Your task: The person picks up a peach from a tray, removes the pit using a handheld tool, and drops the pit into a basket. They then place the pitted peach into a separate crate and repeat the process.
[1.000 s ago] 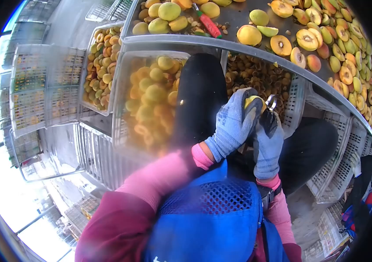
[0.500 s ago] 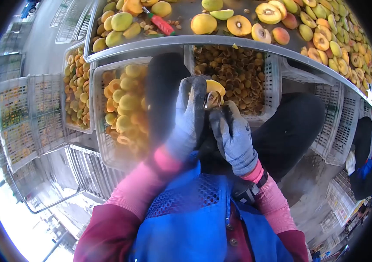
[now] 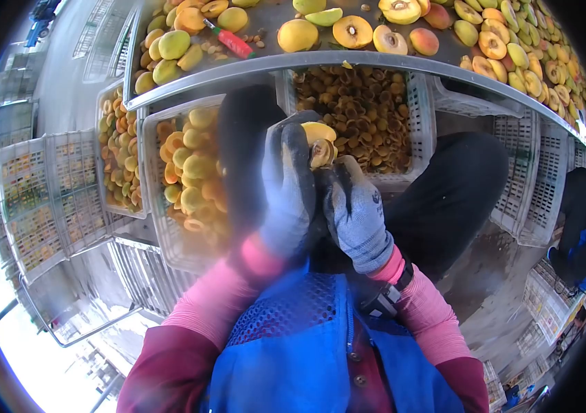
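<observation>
My left hand (image 3: 286,182), in a grey-blue glove with a dark palm, is closed around a yellow peach (image 3: 320,132) held over my lap. At the peach's cut, brownish face is what looks like a pitting knife with a looped metal blade (image 3: 322,153). My right hand (image 3: 356,217), gloved alike, is closed just below it with the fingers bent; the handle is hidden inside the grip. The hands are close together, above the gap between my knees.
A metal-edged table (image 3: 252,63) in front bears many whole and halved peaches and a red-handled knife (image 3: 232,41). Below it stand a crate (image 3: 422,131) of brown cup-shaped scraps and a crate (image 3: 152,172) of peaches. Stacked crates (image 3: 523,179) are at right; another person (image 3: 575,220) sits beyond.
The view has shifted slightly, so the table and crates appear a little further left and up. Both hands keep their hold on the peach and the tool at nearly the same spot.
</observation>
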Available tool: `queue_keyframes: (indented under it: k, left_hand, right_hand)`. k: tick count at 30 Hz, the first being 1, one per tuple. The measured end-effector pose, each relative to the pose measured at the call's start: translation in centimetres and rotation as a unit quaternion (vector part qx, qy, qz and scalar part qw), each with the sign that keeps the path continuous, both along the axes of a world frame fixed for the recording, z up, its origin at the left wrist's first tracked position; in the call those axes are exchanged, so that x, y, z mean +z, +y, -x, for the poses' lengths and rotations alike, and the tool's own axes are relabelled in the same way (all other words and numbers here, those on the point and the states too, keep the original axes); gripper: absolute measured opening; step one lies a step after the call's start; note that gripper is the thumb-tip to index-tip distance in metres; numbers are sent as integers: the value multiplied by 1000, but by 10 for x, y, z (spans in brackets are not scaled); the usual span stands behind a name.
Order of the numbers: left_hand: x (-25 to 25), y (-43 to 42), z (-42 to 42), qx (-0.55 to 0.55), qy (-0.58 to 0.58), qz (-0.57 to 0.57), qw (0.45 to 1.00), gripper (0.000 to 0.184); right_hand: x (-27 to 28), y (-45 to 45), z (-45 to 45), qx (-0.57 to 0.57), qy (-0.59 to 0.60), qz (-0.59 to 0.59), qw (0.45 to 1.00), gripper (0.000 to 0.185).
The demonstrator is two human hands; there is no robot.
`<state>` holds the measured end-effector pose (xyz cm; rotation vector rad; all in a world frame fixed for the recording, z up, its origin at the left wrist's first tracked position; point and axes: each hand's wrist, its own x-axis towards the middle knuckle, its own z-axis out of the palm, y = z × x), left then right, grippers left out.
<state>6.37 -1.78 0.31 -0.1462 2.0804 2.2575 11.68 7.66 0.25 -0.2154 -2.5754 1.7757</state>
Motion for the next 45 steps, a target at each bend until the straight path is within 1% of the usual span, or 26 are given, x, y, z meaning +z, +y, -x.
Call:
queue_keyframes:
  k: [2, 5, 8, 9, 11, 14, 16, 17, 18, 20, 23, 25, 26, 28, 29, 30, 31, 32, 35, 36, 38, 39, 41, 42, 44, 45]
  left_hand:
    - [0, -4, -5, 10, 40, 21, 999, 35]
    - [1, -2, -1, 27, 71, 103, 992, 35]
    - [8, 1, -4, 31, 55, 72, 995, 33]
    - [7, 1, -5, 25, 60, 77, 995, 32]
    - [6, 1, -2, 12, 70, 87, 994, 30]
    - [-6, -4, -3, -22, 68, 61, 996, 31]
    - [-8, -4, -1, -35, 57, 43, 997, 29]
    - [-8, -4, -2, -42, 50, 35, 997, 28]
    - [-8, -4, -1, -46, 38, 28, 998, 26]
    - [-6, -4, 1, -52, 18, 15, 998, 22]
    - [-10, -12, 9, -126, -7, -18, 992, 19]
    - [-11, -25, 26, -244, 13, 33, 969, 25]
    - [-12, -32, 34, -301, 28, 57, 952, 28]
    - [-7, -33, 36, -289, -23, 52, 956, 31]
    - [-5, -34, 37, -282, -48, 50, 957, 32]
    - [-4, -32, 36, -254, -101, -9, 962, 30]
    - [-3, -29, 34, -225, -152, -69, 960, 30]
    - [-3, -24, 29, -220, -95, -72, 968, 25]
    - [4, -20, 26, -248, 11, 68, 966, 24]
    - [2, -19, 26, -253, 60, 84, 962, 25]
    - [2, -15, 23, -232, 26, 46, 971, 22]
    - [2, -12, 21, -221, 11, 27, 975, 21]
    - [1, -6, 16, -173, -86, -79, 978, 14]
    - [2, -6, 20, -197, -76, 5, 978, 12]
    - [-12, -12, 21, -219, -126, -49, 966, 14]
    - [-19, -14, 19, -209, -160, -90, 961, 15]
  right_hand:
    - [1, -5, -8, 4, -8, 15, 1000, 40]
    - [-9, -9, -10, -10, 51, 23, 998, 42]
    - [-18, -17, -14, -47, 89, 26, 995, 41]
    - [-25, -22, -14, -79, 118, 16, 990, 38]
    - [-26, -21, -10, -81, 134, 27, 987, 38]
    - [-25, -12, -13, -24, 98, 43, 994, 43]
    - [-36, -14, -18, -30, 82, -14, 996, 43]
    - [-37, -13, -19, -19, 53, 105, 993, 41]
    - [-33, -11, -16, -7, 23, 223, 975, 40]
    - [-35, -12, -15, -6, -17, 354, 935, 37]
    - [-45, -9, -18, -40, -60, 433, 898, 36]
    - [-39, -5, -13, -64, -106, 521, 845, 35]
    - [-26, -7, -10, -98, -113, 512, 846, 36]
    - [-16, -4, -7, -59, -153, 517, 840, 34]
    - [-16, -2, -7, -31, -172, 545, 820, 34]
    - [-17, 0, -7, -4, -193, 569, 799, 33]
    - [-19, 4, -6, 32, -212, 616, 758, 33]
    - [-23, 8, -8, 66, -231, 659, 713, 33]
    - [-28, 18, -14, 127, -284, 765, 564, 32]
    - [-28, 17, -17, 127, -296, 785, 529, 31]
    - [-31, 18, -20, 113, -305, 795, 512, 30]
    - [-33, 18, -22, 102, -308, 793, 516, 29]
    - [-38, 18, -24, 63, -303, 746, 589, 29]
    - [-40, 17, -26, 37, -294, 692, 659, 29]
    - [-53, 14, -32, 31, -210, 467, 859, 29]
    - [-63, 13, -34, 35, -154, 331, 930, 29]
